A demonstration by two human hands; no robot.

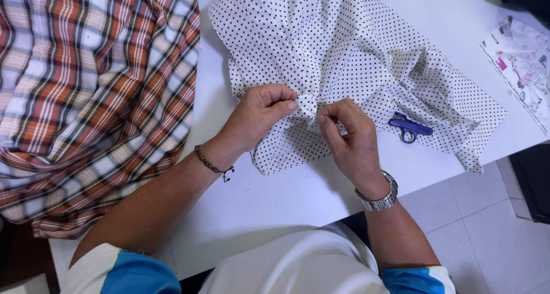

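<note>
Two garments lie on the white tabletop point(275, 208): one plaid shirt point(91, 93) in orange, brown and white checks, heaped over the left edge, and one white polka-dot fabric point(344, 48) with small black dots, rumpled across the middle and reaching toward the right edge. Both look like thin woven cloth, soft and creased.

At the near fold of the dotted cloth the left hand point(258, 116) is curled shut, thumb and fingers pinching a small bunch of it. Just beside, the right hand point(349, 139) is half closed, its thumb and forefinger nipping the same ridge of cloth, the two hands nearly touching. One beaded bracelet point(212, 163) circles the left wrist; one metal link watch point(379, 198) sits on the right.

One pair of small blue-handled snips point(409, 127) rests on the dotted cloth, just right of the right hand. One printed paper sheet point(521, 65), white with small coloured pictures and a pink patch, lies at the tabletop's far right corner.
</note>
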